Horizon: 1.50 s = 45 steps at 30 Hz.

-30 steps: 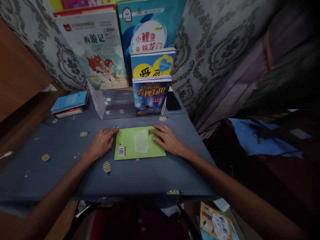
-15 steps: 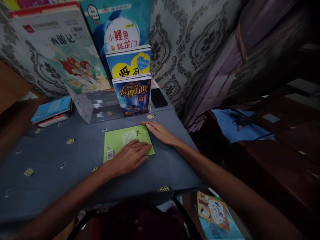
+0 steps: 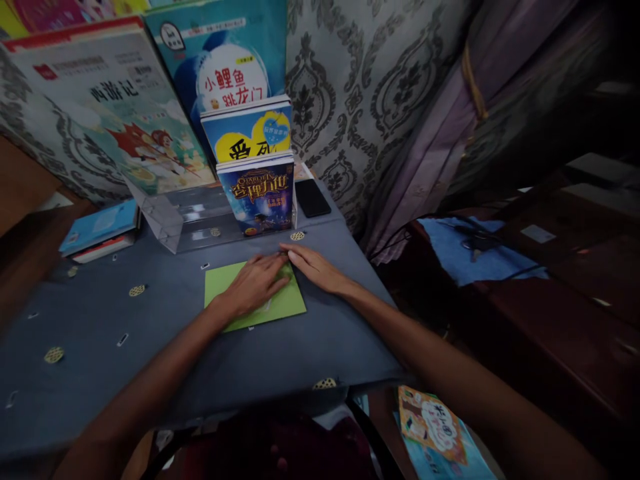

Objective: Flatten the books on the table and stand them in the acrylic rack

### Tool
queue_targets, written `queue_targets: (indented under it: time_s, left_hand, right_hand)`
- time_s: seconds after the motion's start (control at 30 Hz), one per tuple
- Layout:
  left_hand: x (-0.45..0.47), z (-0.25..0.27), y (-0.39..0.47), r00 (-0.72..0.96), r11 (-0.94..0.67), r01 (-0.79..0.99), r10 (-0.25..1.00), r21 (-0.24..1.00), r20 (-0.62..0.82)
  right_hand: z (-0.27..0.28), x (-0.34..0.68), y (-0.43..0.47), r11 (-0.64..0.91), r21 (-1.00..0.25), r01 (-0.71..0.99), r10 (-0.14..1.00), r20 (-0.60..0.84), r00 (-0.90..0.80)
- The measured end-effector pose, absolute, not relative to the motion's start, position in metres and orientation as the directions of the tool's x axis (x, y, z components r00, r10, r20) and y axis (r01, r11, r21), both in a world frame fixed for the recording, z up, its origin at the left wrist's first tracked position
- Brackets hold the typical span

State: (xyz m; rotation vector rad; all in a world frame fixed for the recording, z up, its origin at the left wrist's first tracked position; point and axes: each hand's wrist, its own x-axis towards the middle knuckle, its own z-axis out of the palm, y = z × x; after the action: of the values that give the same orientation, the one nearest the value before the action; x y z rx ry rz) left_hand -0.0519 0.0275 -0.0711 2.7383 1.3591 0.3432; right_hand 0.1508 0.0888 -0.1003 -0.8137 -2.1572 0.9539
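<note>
So from the head view: there's a green book (image 3: 285, 305) lying flat on a grey-blue tablecloth (image 3: 165, 347), around the middle of the table. Left hand (image 3: 255, 283) is palm down right across its cover, fingers stretched toward the far right corner. Right hand (image 3: 315, 270) is at that same corner, fingers pretty straight; can't tell if it's pinching the edge. Fingertips of the two hands are right by each other, maybe touching, hard to say.

Just beyond the green book is a clear stand (image 3: 163, 220) with a dark blue book (image 3: 260, 200) upright at its right end. Black phone (image 3: 313, 198) to the right of that, small pile of books (image 3: 100, 227) far left.
</note>
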Motion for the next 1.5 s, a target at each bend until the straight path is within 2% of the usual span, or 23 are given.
queue_targets:
  time_s: [0.13,0.33,0.5,0.57,0.63,0.7,0.8,0.87,1.0,1.1,1.17,1.23,1.3,1.37,1.43,1.5]
  left_hand:
    - [-0.063,-0.072,-0.018,0.595,-0.606,0.792,0.793,0.068,0.133]
    - [-0.094,-0.083,-0.059,0.535,-0.526,0.845,0.825,-0.1,0.181]
    - [-0.1,-0.09,-0.06,0.638,-0.583,0.768,0.731,-0.263,0.242]
    - [-0.1,-0.088,-0.06,0.65,-0.59,0.759,0.712,-0.276,0.264]
    - [-0.1,-0.082,-0.057,0.623,-0.582,0.782,0.739,-0.222,0.259]
    - [-0.102,-0.07,-0.052,0.543,-0.534,0.838,0.803,-0.11,0.246]
    - [-0.105,-0.047,-0.043,0.353,-0.399,0.905,0.897,0.144,0.268]
    - [-0.108,-0.028,-0.038,0.236,-0.334,0.883,0.923,0.329,0.305]
    - [-0.112,0.002,-0.038,0.049,-0.279,0.724,0.933,0.631,0.356]
    - [-0.114,0.008,-0.039,-0.106,-0.208,0.49,0.949,0.846,0.295]
    - [-0.114,0.0,-0.037,-0.198,-0.161,0.298,0.954,0.941,0.226]
    - [-0.117,-0.014,-0.034,-0.261,-0.122,0.152,0.952,0.981,0.158]
    - [-0.124,-0.032,-0.032,-0.296,-0.074,0.154,0.948,0.985,0.118]
    - [-0.136,-0.05,-0.032,-0.289,-0.023,0.382,0.946,0.924,0.144]
    - [-0.149,-0.065,-0.034,-0.245,0.004,0.676,0.944,0.737,0.22]
    - [-0.159,-0.076,-0.035,-0.164,-0.012,0.845,0.946,0.535,0.28]
  right_hand:
    - [-0.101,0.15,0.087,0.592,-0.746,0.304,0.718,0.317,-0.619]
    - [-0.1,0.147,0.085,0.656,-0.677,0.334,0.681,0.34,-0.649]
    - [-0.1,0.146,0.084,0.675,-0.654,0.342,0.669,0.348,-0.656]
    - [-0.1,0.145,0.083,0.669,-0.665,0.33,0.672,0.353,-0.651]
    - [-0.098,0.145,0.082,0.643,-0.698,0.316,0.69,0.347,-0.635]
    - [-0.096,0.146,0.081,0.592,-0.749,0.298,0.723,0.329,-0.608]
    - [-0.093,0.148,0.081,0.515,-0.823,0.238,0.762,0.313,-0.567]
    - [-0.092,0.148,0.081,0.475,-0.863,0.17,0.777,0.321,-0.541]
    - [-0.091,0.137,0.076,0.299,-0.953,-0.041,0.822,0.28,-0.496]
    - [-0.082,0.121,0.067,0.121,-0.962,-0.244,0.824,0.235,-0.515]
    - [-0.073,0.112,0.062,0.043,-0.95,-0.31,0.812,0.214,-0.544]
    - [-0.065,0.105,0.06,0.02,-0.955,-0.297,0.807,0.191,-0.559]
    - [-0.063,0.103,0.062,0.058,-0.977,-0.207,0.812,0.167,-0.559]
    - [-0.066,0.104,0.066,0.176,-0.983,-0.042,0.837,0.172,-0.519]
    - [-0.075,0.106,0.07,0.323,-0.931,0.172,0.867,0.218,-0.448]
    - [-0.085,0.108,0.072,0.406,-0.854,0.324,0.878,0.266,-0.398]
